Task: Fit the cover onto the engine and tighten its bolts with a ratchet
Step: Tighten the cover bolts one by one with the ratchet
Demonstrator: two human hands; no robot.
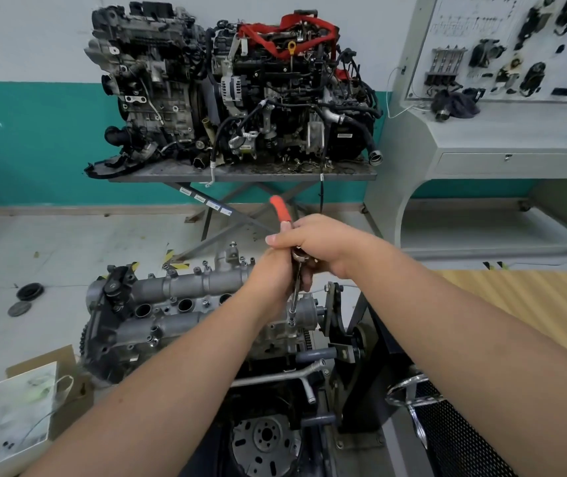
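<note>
We observe the engine (185,315) mounted on a stand in the foreground, with the grey cover (185,285) seated along its top and several bolts (205,264) standing proud along its far edge. Both hands meet above the cover's right end. The right hand (323,244) is wrapped round the ratchet (284,210), whose orange handle projects up and away past the knuckles. The left hand (271,273) grips the tool just below, fingers curled about the head. A slim extension bar (295,297) drops from between the hands to a socket (291,320) set on the cover's near right corner. Behind, two further engines (234,91) sit on a scissor-lift table (241,173). A white box (13,414) lies on the floor at left.
</note>
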